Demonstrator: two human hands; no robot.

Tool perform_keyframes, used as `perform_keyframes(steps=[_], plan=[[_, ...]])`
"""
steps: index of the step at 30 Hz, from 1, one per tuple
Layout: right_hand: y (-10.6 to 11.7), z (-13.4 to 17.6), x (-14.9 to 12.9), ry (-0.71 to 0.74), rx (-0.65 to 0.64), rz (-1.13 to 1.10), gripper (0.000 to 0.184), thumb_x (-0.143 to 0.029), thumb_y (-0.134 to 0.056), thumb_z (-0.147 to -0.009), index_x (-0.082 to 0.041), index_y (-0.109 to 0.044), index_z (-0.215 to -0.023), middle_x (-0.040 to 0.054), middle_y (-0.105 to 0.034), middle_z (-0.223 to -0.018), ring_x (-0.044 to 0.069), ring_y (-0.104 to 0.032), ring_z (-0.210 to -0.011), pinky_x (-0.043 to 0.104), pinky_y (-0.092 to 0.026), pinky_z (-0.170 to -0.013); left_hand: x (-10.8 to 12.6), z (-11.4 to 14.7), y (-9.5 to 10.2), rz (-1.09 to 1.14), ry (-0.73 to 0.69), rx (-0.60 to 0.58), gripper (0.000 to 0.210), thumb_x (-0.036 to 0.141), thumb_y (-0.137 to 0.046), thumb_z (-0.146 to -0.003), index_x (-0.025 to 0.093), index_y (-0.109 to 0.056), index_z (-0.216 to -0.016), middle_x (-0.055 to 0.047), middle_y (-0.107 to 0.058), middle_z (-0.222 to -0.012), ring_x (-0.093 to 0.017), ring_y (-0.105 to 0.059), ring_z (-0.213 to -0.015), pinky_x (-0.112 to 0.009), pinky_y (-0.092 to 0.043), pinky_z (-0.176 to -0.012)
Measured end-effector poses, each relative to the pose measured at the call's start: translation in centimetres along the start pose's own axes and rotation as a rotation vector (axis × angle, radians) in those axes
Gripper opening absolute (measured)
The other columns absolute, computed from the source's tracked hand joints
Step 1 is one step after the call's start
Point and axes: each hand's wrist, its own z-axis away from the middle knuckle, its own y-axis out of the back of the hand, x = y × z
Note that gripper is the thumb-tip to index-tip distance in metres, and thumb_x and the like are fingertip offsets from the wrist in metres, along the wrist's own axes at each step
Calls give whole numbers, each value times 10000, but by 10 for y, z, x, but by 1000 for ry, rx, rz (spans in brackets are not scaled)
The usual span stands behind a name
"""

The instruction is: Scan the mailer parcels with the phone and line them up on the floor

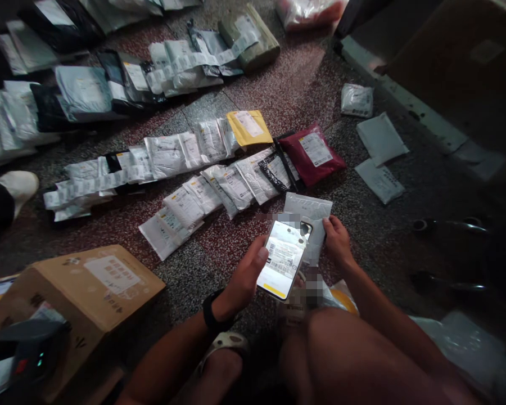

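Note:
My left hand holds a smartphone with a lit screen showing a shipping label. My right hand grips a pale grey plastic mailer just behind the phone, held above the speckled floor. A dark band sits on my left wrist. My bare knees fill the bottom of the view.
Rows of labelled parcels lie on the floor ahead, among them a dark red mailer and a yellow envelope. A cardboard box stands at lower left. Someone's white shoe shows at the left edge. Loose white packets lie right.

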Motion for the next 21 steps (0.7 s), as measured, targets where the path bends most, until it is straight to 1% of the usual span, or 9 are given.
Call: perform_keyframes(steps=[2,5,8,10,12,14,16,18,21], plan=[[-1,1,0,-11,1,-10,464,-608,-746,-896,-215,-747,-1143,47,-773,-1043,197,-616,-819,303,-515,-724,-1,0,0,7,3,0,435,578,-542,-1107,202,-659,-1292,-65,-735,-1081,-202,-681,-914,-305,-527,-820],[-1,1,2,-1,0,-15,454,-603,-752,-900,-219,-752,-1143,45,-772,-1040,192,-618,-823,296,-519,-722,-2,-1,0,3,-5,-1,470,598,-544,-1099,202,-651,-1327,-84,-745,-1135,-225,-688,-969,-323,-531,-854],[6,-4,5,-19,20,-31,438,-599,-763,-892,-225,-756,-1119,37,-771,-1017,184,-620,-797,292,-532,-712,0,-1,1,-22,-15,2,479,601,-530,-1102,194,-644,-1327,-90,-753,-1124,-209,-669,-894,-324,-516,-823],[17,-12,6,-47,80,-86,426,-577,-801,-862,-235,-753,-1112,28,-775,-1014,189,-646,-803,303,-563,-728,2,-1,1,-41,-7,-2,464,590,-523,-1109,198,-642,-1326,-81,-751,-1100,-192,-644,-836,-316,-496,-791],[31,-20,6,-76,132,-199,427,-565,-817,-843,-253,-751,-1126,35,-791,-1079,225,-707,-883,358,-617,-804,3,0,1,-45,7,5,444,579,-524,-1112,208,-646,-1324,-64,-739,-1065,-189,-627,-820,-309,-477,-766],[46,-26,5,-119,112,-309,438,-611,-773,-868,-268,-753,-1139,62,-804,-1165,293,-755,-1034,452,-647,-911,3,0,2,-41,10,26,438,578,-538,-1107,214,-657,-1319,-54,-724,-1038,-195,-623,-830,-314,-473,-770],[58,-24,6,-175,69,-355,445,-647,-728,-889,-273,-761,-1127,85,-814,-1195,347,-760,-1155,523,-643,-996,3,-1,2,-42,8,46,455,589,-557,-1095,217,-662,-1335,-58,-724,-1051,-202,-625,-837,-331,-480,-800],[64,-17,12,-248,36,-358,429,-613,-758,-869,-268,-767,-1125,97,-827,-1187,376,-762,-1193,566,-630,-1048,3,-2,2,-42,20,44,476,600,-578,-1080,222,-654,-1359,-70,-739,-1084,-214,-637,-833,-349,-483,-806],[64,-4,28,-363,37,-392,430,-531,-796,-833,-258,-762,-1164,102,-840,-1174,395,-783,-1161,616,-631,-1049,4,-4,1,-40,34,29,490,585,-619,-1060,223,-637,-1391,-90,-765,-1138,-240,-669,-846,-365,-484,-790]])
